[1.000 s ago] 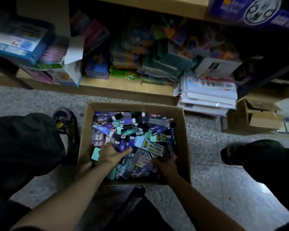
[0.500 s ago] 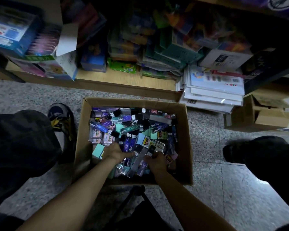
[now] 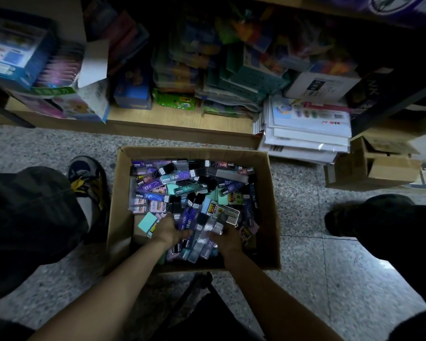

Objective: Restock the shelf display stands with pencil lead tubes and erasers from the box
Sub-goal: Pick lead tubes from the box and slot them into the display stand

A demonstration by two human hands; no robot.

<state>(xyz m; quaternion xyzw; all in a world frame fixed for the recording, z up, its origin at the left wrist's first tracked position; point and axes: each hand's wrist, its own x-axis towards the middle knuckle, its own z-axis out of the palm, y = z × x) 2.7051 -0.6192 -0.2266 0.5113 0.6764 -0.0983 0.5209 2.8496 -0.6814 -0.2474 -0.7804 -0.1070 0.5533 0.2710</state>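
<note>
The left hand (image 3: 169, 231) is lying with fingers stretched over the pile (image 3: 190, 185), and just right of it the right hand (image 3: 228, 238) is curling round a few clear tubes (image 3: 207, 238). Both are working at the near end of the box (image 3: 268, 193), which is sitting on the floor (image 3: 305, 267) before the far shelf (image 3: 182, 116).

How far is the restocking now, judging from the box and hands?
Done: nothing visible; the box is full of lead tubes. In hand: the left hand rests among them, the right hand seems to pinch a clear tube. Left: carrying stock to display stands, not in view.
</note>
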